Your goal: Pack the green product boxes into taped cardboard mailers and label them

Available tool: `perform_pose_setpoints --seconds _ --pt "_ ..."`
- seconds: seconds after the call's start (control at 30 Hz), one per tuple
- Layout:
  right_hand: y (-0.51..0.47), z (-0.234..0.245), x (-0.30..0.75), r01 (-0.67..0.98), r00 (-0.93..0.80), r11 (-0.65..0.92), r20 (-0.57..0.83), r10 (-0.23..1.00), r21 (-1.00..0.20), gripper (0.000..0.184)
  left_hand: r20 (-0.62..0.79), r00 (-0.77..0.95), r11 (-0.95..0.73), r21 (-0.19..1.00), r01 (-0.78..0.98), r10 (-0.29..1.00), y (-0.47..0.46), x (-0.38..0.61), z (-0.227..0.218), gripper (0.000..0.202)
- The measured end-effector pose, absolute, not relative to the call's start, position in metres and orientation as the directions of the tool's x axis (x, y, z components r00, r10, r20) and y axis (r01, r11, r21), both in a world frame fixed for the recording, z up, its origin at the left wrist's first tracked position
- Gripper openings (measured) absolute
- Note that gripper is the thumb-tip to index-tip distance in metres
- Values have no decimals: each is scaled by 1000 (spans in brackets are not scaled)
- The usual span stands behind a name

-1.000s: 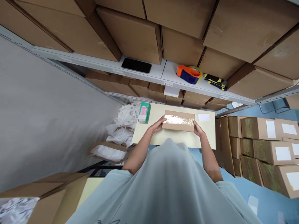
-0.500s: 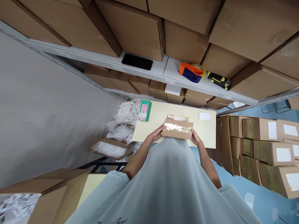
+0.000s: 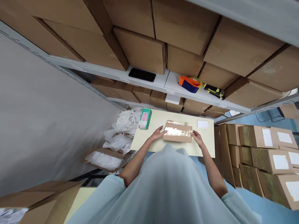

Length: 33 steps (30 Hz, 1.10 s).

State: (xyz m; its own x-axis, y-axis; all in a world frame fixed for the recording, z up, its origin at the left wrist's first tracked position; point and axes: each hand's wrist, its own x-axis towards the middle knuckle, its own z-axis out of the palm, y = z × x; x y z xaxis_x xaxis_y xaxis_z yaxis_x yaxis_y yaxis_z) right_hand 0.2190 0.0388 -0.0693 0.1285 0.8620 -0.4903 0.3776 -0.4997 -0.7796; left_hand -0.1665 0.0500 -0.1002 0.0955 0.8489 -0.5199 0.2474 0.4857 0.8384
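A small cardboard box (image 3: 177, 137) lies on the pale yellow tabletop (image 3: 156, 146) in front of me, shiny clear tape across its top. My left hand (image 3: 158, 134) is at the box's left end, thumb touching its edge and the other fingers spread away from it. At the opposite end, my right hand (image 3: 197, 137) has its fingertips on the box's right edge. Behind the box shows another taped strip or flap (image 3: 177, 123), partly covered; I cannot tell whether it belongs to the same box.
A green box with a pink panel (image 3: 144, 119) and a white label (image 3: 202, 124) lie on the table. A shelf above holds a black phone (image 3: 142, 74), an orange tape dispenser (image 3: 189, 84) and box cutters (image 3: 213, 91). Stacked cartons (image 3: 258, 158) stand right; white paper scraps (image 3: 127, 124) lie left.
My left hand's fingers have spread off the box's left end. The right hand remains at its edge. The view has tilted up, showing more of the shelf.
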Motion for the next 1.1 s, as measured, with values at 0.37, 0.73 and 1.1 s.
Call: perform_pose_setpoints --seconds 0.37,0.73,1.1 --pt "233 132 153 816 -324 464 391 861 -344 65 200 195 -279 694 664 960 222 -115 97 113" --pt "314 207 74 968 -130 103 -106 986 -230 58 249 183 -309 763 567 951 232 -79 155 111" --pt "159 121 91 397 -222 223 142 965 -891 58 166 -76 -150 973 174 983 77 -100 97 37"
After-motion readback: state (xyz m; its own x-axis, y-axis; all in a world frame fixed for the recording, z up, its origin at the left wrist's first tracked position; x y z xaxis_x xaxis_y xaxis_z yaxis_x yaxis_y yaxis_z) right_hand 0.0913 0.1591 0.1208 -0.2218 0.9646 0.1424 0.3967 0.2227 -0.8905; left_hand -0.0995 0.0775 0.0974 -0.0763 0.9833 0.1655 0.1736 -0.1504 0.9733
